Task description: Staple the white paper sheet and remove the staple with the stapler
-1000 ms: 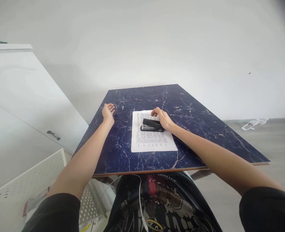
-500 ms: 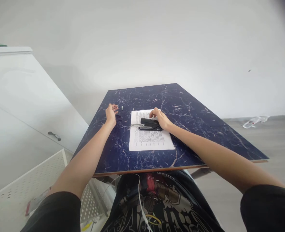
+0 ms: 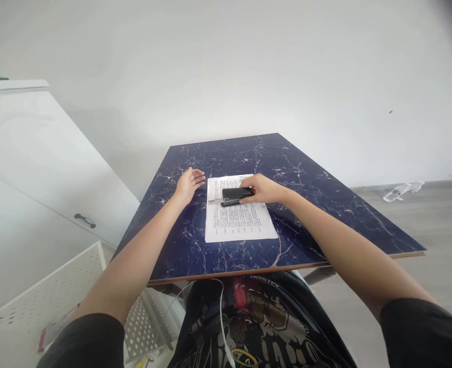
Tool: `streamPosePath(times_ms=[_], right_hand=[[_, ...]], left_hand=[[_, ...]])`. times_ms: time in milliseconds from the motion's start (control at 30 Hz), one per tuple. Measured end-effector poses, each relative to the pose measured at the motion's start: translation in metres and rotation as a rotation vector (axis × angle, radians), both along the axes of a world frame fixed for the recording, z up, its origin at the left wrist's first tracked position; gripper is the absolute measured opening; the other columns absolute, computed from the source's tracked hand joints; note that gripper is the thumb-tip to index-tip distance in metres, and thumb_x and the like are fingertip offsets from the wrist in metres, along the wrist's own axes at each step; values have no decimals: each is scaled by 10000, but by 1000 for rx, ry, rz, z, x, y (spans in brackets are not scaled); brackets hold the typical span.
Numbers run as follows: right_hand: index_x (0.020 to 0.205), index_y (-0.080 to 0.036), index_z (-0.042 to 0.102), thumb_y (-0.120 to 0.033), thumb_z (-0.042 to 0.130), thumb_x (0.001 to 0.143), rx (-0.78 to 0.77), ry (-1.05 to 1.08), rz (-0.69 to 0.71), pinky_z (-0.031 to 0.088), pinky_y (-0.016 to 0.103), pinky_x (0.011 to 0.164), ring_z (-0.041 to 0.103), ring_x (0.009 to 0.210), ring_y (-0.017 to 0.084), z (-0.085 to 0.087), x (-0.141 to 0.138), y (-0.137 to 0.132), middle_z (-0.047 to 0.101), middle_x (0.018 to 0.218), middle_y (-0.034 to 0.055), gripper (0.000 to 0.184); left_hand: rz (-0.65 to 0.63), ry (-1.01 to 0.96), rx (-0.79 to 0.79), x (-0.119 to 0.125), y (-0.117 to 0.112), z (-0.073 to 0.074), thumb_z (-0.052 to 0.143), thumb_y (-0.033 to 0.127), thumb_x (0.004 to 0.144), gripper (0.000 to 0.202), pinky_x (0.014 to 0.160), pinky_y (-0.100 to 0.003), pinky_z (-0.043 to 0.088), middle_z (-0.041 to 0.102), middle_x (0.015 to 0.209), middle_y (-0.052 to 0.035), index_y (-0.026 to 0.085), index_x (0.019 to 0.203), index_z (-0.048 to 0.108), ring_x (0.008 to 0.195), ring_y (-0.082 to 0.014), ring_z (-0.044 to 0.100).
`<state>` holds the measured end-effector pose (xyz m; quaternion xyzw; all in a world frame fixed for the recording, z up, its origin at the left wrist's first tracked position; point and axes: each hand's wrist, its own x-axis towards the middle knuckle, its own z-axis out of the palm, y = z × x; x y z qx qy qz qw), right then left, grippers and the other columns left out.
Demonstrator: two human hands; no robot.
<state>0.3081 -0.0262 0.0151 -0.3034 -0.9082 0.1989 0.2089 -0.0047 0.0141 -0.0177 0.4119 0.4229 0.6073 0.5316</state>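
Observation:
A black stapler [image 3: 233, 193] is over the printed paper sheets [image 3: 235, 225], with its metal staple tray sticking out toward the left. My right hand [image 3: 262, 188] grips the stapler's right end, fingers wrapped round it. To the left of the paper, my left hand [image 3: 190, 185] hovers over the table with its fingers apart and nothing in it. Whether the stapler touches the paper I cannot tell.
The paper lies on a dark blue marble-patterned table [image 3: 302, 209]. At the left stand a white cabinet [image 3: 53, 153] and a white perforated basket [image 3: 99, 250]. A clear plastic item [image 3: 402, 191] lies on the floor at the right.
My right hand has closed round the stapler's end, where it was resting beside it. My left hand has moved right, toward the paper, and now covers the small item that lay there.

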Motion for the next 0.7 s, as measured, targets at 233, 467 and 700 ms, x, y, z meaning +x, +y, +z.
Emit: streamPosePath(times_ms=[233,467,700], right_hand=[[1111,-265,756,-277,559,985,544,90,-216,453,456,831,574,980,288,6,-7,-7,692,1067,106,234],[1266,-338,690,-139,399,1051,760,-75,-155,398,475,918,543,1062,285,7,-9,-14,695,1204,78,413],[1006,-227,779,-309,737,855,255,202,-452,476,458,780,631,877,285,4,-9,-2,719,985,99,177]], left_hand=[[-425,72,-164,29,-19,6,532,698,974,578,761,-505,633,760,962,-213,147,1041,695,793,-339,774],[-488,54,-87,33,-23,4,763,260,938,179,842,-373,651,771,1013,-154,128,1059,751,874,-242,773],[-82,-42,-15,25,-14,8,620,94,956,160,861,-395,631,678,779,-75,124,829,713,694,-155,682]])
